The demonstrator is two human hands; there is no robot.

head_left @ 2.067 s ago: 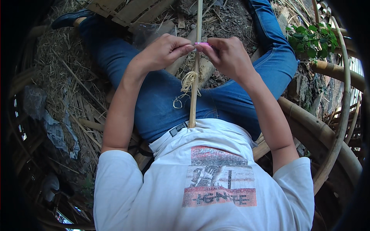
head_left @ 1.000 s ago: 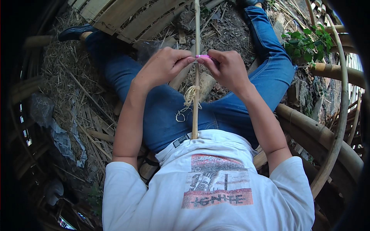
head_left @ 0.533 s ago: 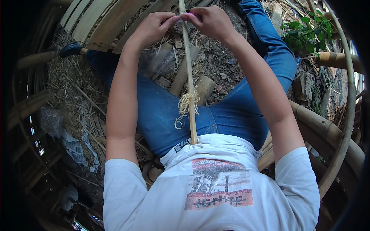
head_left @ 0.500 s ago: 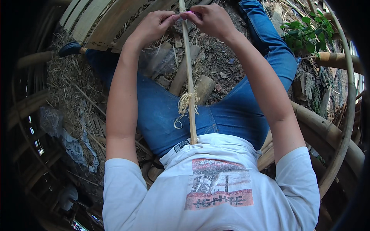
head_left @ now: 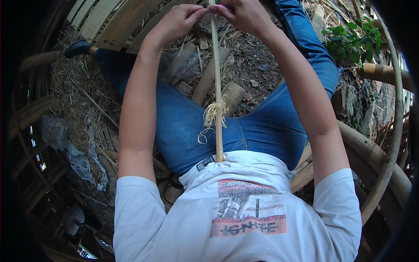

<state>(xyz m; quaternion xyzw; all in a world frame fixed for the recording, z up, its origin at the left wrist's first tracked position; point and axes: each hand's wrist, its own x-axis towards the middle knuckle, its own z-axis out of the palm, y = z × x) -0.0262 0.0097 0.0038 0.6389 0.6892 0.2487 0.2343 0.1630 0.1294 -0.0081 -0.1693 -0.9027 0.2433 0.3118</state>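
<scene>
A long, pale bamboo strip [head_left: 217,74] runs away from my waist between my legs, its near end resting against my shirt. At the top edge, my left hand [head_left: 183,21] is closed in a pinch beside the strip's left side. Opposite it, my right hand [head_left: 244,16] curls its fingers around a small pink thing [head_left: 227,6], mostly hidden, whose kind I cannot make out. The fingertips of both hands meet at the strip. A bunch of thin, curly bamboo shavings [head_left: 214,114] clings to the strip above my lap.
Slatted bamboo panels [head_left: 126,26] lie at the upper left. Cut bamboo pieces [head_left: 233,97] sit on the littered ground between my legs. Crumpled plastic [head_left: 80,163] and straw lie at left; a leafy plant [head_left: 353,41] and a curved bamboo pole [head_left: 395,122] stand at right.
Both hands have shifted slightly farther away along the strip, toward the top edge. Less of the pink thing shows. The view has shifted slightly, and the shavings remain on the strip.
</scene>
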